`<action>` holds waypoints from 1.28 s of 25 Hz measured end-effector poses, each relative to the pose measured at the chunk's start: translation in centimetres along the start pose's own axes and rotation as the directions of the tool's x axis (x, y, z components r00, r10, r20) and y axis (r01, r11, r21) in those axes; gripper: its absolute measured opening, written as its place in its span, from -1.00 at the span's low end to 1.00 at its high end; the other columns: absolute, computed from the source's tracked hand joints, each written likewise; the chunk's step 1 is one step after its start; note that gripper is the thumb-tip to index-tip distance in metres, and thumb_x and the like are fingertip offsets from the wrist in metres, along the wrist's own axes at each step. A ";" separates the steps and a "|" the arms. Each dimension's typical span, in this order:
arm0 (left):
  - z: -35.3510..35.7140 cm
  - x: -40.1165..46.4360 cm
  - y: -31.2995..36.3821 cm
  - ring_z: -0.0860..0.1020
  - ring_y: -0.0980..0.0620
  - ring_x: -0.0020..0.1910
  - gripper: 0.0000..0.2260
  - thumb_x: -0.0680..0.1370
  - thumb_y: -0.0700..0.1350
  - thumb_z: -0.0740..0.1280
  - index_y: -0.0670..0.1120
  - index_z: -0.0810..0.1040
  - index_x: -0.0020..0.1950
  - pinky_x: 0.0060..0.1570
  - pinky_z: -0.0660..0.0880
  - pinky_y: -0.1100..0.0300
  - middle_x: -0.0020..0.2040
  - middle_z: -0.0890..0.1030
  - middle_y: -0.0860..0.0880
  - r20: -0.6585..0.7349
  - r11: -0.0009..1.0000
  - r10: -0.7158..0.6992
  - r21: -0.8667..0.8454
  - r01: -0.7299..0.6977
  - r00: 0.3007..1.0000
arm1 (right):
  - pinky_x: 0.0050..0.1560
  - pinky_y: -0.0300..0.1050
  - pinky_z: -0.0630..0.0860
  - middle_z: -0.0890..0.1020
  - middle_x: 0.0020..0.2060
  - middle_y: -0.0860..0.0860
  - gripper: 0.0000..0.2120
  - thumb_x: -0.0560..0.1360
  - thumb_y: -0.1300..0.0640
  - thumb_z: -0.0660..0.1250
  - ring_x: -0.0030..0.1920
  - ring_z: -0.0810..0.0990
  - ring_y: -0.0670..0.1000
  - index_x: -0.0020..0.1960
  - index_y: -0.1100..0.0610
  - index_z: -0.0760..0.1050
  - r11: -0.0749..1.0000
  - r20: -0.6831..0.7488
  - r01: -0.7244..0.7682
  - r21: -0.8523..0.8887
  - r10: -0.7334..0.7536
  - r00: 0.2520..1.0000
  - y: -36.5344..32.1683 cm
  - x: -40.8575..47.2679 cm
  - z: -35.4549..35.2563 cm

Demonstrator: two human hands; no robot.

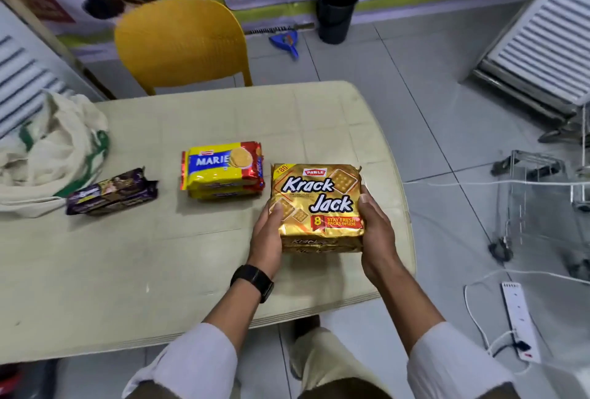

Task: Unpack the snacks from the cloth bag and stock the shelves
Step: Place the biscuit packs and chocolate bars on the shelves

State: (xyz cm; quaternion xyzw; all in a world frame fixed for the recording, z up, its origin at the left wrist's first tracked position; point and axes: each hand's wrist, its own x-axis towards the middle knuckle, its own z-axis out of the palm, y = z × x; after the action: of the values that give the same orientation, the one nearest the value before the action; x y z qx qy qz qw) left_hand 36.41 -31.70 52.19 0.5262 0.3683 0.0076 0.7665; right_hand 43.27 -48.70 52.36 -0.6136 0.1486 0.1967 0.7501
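A gold Krack Jack biscuit pack (317,203), stacked on at least one more like it, sits near the right edge of the cream table (159,255). My left hand (268,232) grips its left side, thumb on top. My right hand (378,232) grips its right side. To the left lies a yellow Marie biscuit stack (223,173), then a purple biscuit pack (111,192). The crumpled cloth bag (48,149) with green trim lies at the table's left edge.
A yellow chair (182,44) stands behind the table. A black bin (335,12) and blue dustpan (287,42) sit by the far wall. A white slatted shelf unit (542,37) leans at the right, with a metal rack (530,203) and a power strip (518,318) on the floor.
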 end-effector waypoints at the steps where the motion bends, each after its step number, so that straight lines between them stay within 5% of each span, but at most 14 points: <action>1: -1.1 -1.8 2.0 0.71 0.02 0.11 -0.70 0.69 0.03 0.20 0.00 0.57 0.37 -0.13 0.63 0.27 0.20 0.71 -0.03 -0.019 1.000 0.004 -0.008 -0.004 1.000 | -0.11 -0.13 0.67 0.75 0.13 -0.06 -0.69 0.67 -0.06 0.23 0.09 0.75 0.00 0.38 -0.15 0.54 1.000 0.044 -0.003 -0.016 0.004 0.999 -1.6 -1.7 1.6; 7: -12.9 -12.5 14.0 0.75 0.01 -0.13 -0.70 0.64 0.11 0.26 -0.01 0.70 0.14 -0.29 0.62 0.18 -0.02 0.77 -0.03 -0.159 0.985 0.088 -0.135 -0.110 0.983 | -0.23 -0.09 0.68 0.76 0.09 -0.02 -0.71 0.63 -0.05 0.26 0.02 0.77 0.07 0.32 -0.13 0.58 0.996 0.398 0.006 -0.085 0.028 0.917 -9.6 -11.5 16.0; 13: -31.3 -23.9 22.4 0.75 -0.04 -0.03 -0.69 0.62 0.09 0.32 -0.03 0.67 0.24 -0.21 0.69 0.06 0.06 0.76 -0.09 -0.390 0.882 0.349 -0.172 -0.440 0.852 | -0.20 0.00 0.67 0.76 0.09 0.10 -0.63 0.54 0.16 0.34 -0.11 0.75 0.13 0.29 -0.12 0.60 0.993 0.744 0.058 -0.099 0.035 0.667 -9.7 -23.1 35.9; 16: -39.3 -29.1 24.2 0.69 -0.20 0.13 -0.66 0.58 0.03 0.39 -0.07 0.63 0.30 0.11 0.63 -0.18 0.14 0.72 -0.17 -0.474 0.843 0.343 -0.225 -0.488 0.811 | -0.23 0.06 0.68 0.75 0.09 0.17 -0.64 0.49 0.23 0.37 -0.15 0.75 0.17 0.25 -0.01 0.64 0.996 0.812 0.045 -0.075 0.035 0.582 -7.6 -28.2 43.9; 23: -57.1 -41.5 24.0 0.72 -0.20 0.02 -0.60 0.42 -0.10 0.46 -0.16 0.67 0.24 0.07 0.65 -0.16 0.11 0.72 -0.24 -0.659 0.747 0.311 -0.276 -0.605 0.684 | 0.13 0.34 0.59 0.73 0.13 0.20 -0.63 0.45 0.19 0.39 0.06 0.72 0.29 0.24 0.03 0.66 0.988 0.955 0.072 -0.138 0.113 0.276 0.7 -41.9 59.8; 25: -60.0 -42.7 23.0 0.73 -0.18 -0.02 -0.60 0.38 -0.09 0.47 -0.16 0.68 0.21 0.00 0.67 -0.08 0.10 0.72 -0.24 -0.678 0.720 0.303 -0.298 -0.627 0.670 | 0.12 0.35 0.60 0.74 0.11 0.20 -0.61 0.44 0.22 0.39 0.03 0.73 0.29 0.25 0.04 0.65 0.985 0.959 0.080 -0.152 0.127 0.252 2.9 -43.8 62.6; 28: -64.4 -42.6 21.3 0.72 -0.19 0.05 -0.60 0.42 -0.11 0.46 -0.15 0.66 0.25 0.14 0.62 -0.14 0.13 0.72 -0.22 -0.733 0.674 0.272 -0.318 -0.667 0.623 | 0.12 0.31 0.64 0.74 0.12 0.18 -0.53 0.47 0.22 0.38 0.06 0.74 0.28 0.37 0.06 0.55 0.974 0.957 0.090 -0.207 0.182 0.227 6.4 -45.1 67.1; 32: -68.8 -38.6 19.8 0.69 -0.19 0.13 -0.65 0.53 -0.14 0.41 -0.08 0.62 0.32 0.16 0.61 -0.13 0.16 0.72 -0.16 -0.806 0.638 0.195 -0.329 -0.696 0.559 | -0.12 0.10 0.70 0.76 0.08 0.08 -0.70 0.57 0.01 0.35 0.03 0.76 0.20 0.29 -0.11 0.60 0.955 0.944 0.087 -0.285 0.263 0.200 10.9 -43.6 72.7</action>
State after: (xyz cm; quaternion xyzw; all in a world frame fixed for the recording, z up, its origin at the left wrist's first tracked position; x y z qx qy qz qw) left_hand -23.63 16.82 77.70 0.2778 0.4499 0.5365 0.6577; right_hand -1.57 19.36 77.96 -0.4395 -0.3512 0.6003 0.5685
